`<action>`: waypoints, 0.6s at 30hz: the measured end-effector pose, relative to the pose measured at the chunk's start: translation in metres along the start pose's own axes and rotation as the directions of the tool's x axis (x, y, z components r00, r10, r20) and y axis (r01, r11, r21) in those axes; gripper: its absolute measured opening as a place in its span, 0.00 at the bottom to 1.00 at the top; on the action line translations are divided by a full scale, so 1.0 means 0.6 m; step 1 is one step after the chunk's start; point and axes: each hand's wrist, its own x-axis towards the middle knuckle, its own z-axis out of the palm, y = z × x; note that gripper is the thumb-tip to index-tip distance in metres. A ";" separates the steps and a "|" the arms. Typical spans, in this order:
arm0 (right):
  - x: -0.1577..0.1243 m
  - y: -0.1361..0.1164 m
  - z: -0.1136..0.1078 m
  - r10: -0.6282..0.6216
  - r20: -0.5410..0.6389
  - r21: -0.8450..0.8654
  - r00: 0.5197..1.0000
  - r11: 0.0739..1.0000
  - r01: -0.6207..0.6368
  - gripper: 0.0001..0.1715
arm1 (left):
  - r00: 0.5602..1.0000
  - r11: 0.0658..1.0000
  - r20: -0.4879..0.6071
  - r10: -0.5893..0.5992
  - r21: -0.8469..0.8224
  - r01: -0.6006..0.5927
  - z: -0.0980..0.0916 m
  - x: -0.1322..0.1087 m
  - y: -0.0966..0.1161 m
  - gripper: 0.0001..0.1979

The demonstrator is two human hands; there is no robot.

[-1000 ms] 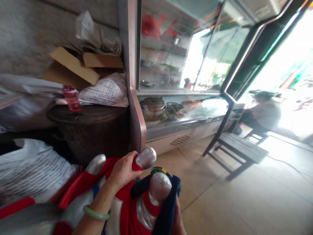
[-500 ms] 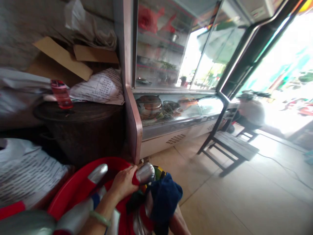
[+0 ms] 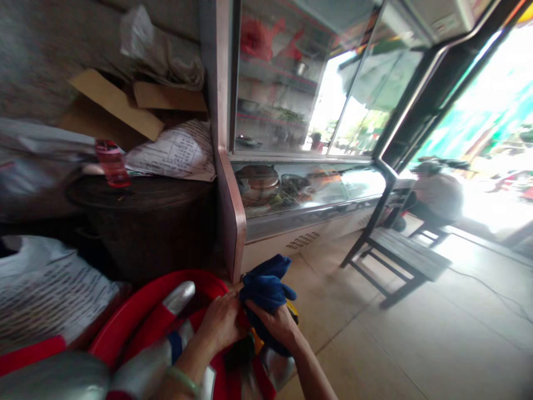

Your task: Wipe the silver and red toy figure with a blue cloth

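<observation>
My left hand (image 3: 224,321), with a pale green bangle on its wrist, is closed around a red item whose rounded silver end is now hidden by cloth. My right hand (image 3: 277,325) grips a blue cloth (image 3: 266,286), bunched over that end and touching the left hand's fingers. Below both hands stands a red basin (image 3: 110,328). In it lies a similar red item with a silver domed tip (image 3: 179,297), among other silver and red pieces. Their exact kind cannot be made out.
A dark drum (image 3: 145,233) carries a pink bottle (image 3: 113,166) and a printed sack (image 3: 179,150). Ahead is a glass display cabinet (image 3: 239,222). A wooden chair (image 3: 408,250) stands on the right, and a person (image 3: 441,194) sits beyond it.
My right hand has brought the blue cloth up and left onto the item's silver end, covering it. My left hand keeps its grip. The view has shifted slightly.
</observation>
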 end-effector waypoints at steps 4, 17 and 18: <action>0.007 -0.001 0.033 -0.101 0.022 -0.113 0.995 0.988 0.103 0.08 | 1.000 1.000 0.018 -0.020 0.022 0.020 0.005 0.001 -0.006 0.23; 0.002 0.047 0.027 0.208 -0.240 0.095 0.948 0.977 -0.191 0.25 | 0.994 0.991 0.059 -0.096 0.102 0.089 0.010 -0.001 -0.002 0.25; -0.001 0.050 0.019 0.275 -0.234 0.134 0.932 0.959 -0.249 0.27 | 0.993 0.990 0.060 -0.103 0.102 0.097 0.011 -0.001 -0.001 0.27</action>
